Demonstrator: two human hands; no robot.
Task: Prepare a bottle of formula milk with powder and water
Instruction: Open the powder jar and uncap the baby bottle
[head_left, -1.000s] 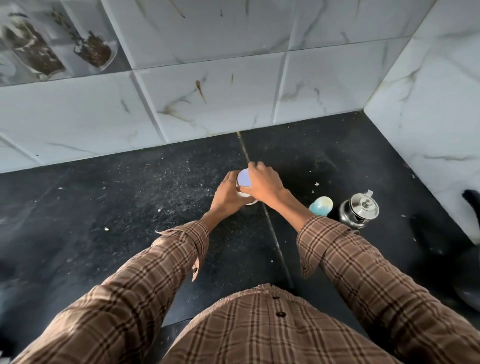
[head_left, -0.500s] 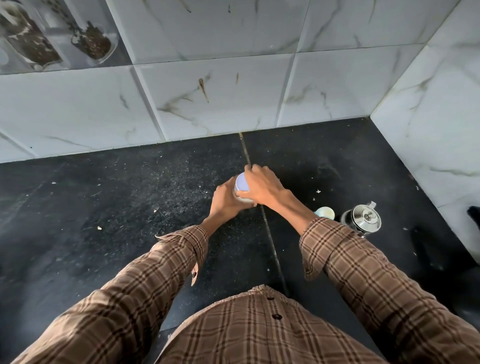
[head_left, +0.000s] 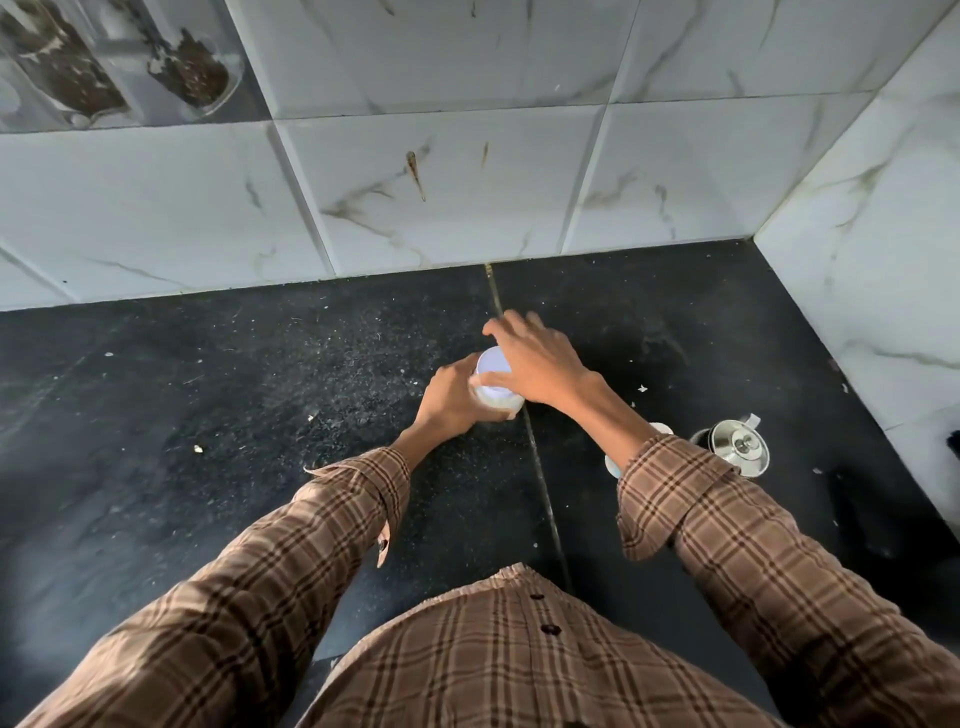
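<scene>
A small white container (head_left: 497, 401) with a pale lavender lid (head_left: 491, 365) stands on the black stone counter (head_left: 249, 415), just left of the seam. My left hand (head_left: 448, 397) is wrapped around its left side. Over the lid lies my right hand (head_left: 540, 364), its fingers spread and blurred, the thumb along the lid's near edge. A pale blue and white bottle (head_left: 614, 464) stands to the right, mostly hidden behind my right forearm.
A small steel pot with a knobbed lid (head_left: 737, 449) stands near the right wall. White marble tiles (head_left: 467, 197) close the back and the right side. Crumbs and specks dot the counter. A dark object (head_left: 953, 441) shows at the right edge.
My right hand's fingers have loosened from the lid and spread out over it. My left hand still holds the container in the same spot. The camera has tilted slightly.
</scene>
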